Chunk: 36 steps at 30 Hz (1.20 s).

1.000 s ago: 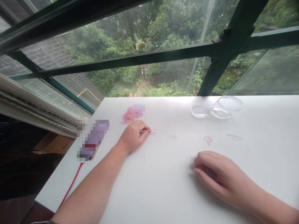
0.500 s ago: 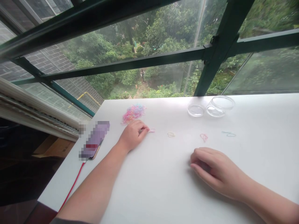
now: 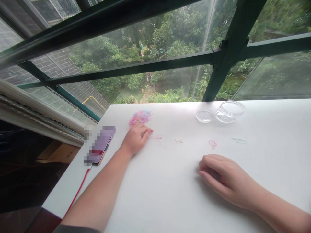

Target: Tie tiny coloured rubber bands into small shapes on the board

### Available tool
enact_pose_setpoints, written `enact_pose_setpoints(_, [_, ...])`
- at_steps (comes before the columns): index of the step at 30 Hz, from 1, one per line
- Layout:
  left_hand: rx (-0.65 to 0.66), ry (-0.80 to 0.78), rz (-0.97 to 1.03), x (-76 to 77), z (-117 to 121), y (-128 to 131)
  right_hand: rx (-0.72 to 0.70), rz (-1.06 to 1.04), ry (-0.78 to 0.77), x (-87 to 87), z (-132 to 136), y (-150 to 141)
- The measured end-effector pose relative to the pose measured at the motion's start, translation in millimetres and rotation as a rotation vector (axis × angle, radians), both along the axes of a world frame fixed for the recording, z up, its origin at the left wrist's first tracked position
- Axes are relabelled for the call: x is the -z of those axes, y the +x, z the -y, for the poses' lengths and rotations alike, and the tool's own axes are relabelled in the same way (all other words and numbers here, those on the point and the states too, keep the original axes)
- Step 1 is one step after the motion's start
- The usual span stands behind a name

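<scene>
My left hand (image 3: 136, 137) is just in front of a heap of small pink, blue and orange elastic bands (image 3: 140, 117). Its index finger points right, the thumb is slightly lower, and I see nothing held between them. Right beside its fingertips, a pink elastic band (image 3: 158, 137) lies loose on the table. My right hand (image 3: 223, 173) rests on its side near the front right, fingers loosely curled and thumb apart, with nothing visible in it. Beyond it are a pink-red elastic band (image 3: 213, 144), a green elastic band (image 3: 239, 140) and a pale yellow elastic band (image 3: 178, 140).
A clear round jar (image 3: 225, 116) stands at the back of the white table (image 3: 160, 194), with a clear lid (image 3: 204, 116) next to it. At the left edge lies a phone (image 3: 103, 144) with a red cable (image 3: 77, 191). Green-framed windows border the far side.
My left hand has drawn back slightly left from the pink elastic band, which now lies apart from the fingertips. The right hand stays in place. The view has shifted a little.
</scene>
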<state>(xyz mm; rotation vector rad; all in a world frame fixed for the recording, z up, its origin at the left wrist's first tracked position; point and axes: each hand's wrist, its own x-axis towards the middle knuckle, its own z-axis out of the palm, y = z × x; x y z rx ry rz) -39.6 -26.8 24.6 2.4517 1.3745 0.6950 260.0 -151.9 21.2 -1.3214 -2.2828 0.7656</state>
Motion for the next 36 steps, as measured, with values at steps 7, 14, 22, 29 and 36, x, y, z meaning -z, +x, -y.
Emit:
enact_pose_setpoints(7, [-0.033, -0.088, -0.059, -4.5, 2.3, -14.2, -0.002, -0.010, -0.026, 1.7, 0.9, 2.4])
enact_pose_setpoints(14, [0.014, -0.071, -0.074, -2.6, 3.5, -7.7, 0.001, -0.010, -0.025, 0.0, 1.7, 1.5])
enact_pose_setpoints(22, [0.130, -0.139, -0.079, -13.2, 10.7, -6.5, -0.008, 0.001, -0.037, -2.5, -0.8, -0.3])
enact_pose_setpoints(29, [0.256, -0.168, -0.117, -20.3, 17.8, -5.4, 0.011, -0.011, -0.009, -5.7, -0.4, -2.7])
enact_pose_setpoints(36, [-0.300, -0.022, -0.268, -16.0, -8.7, -38.3, 0.028, -0.040, -0.005, -5.4, -0.3, -3.3])
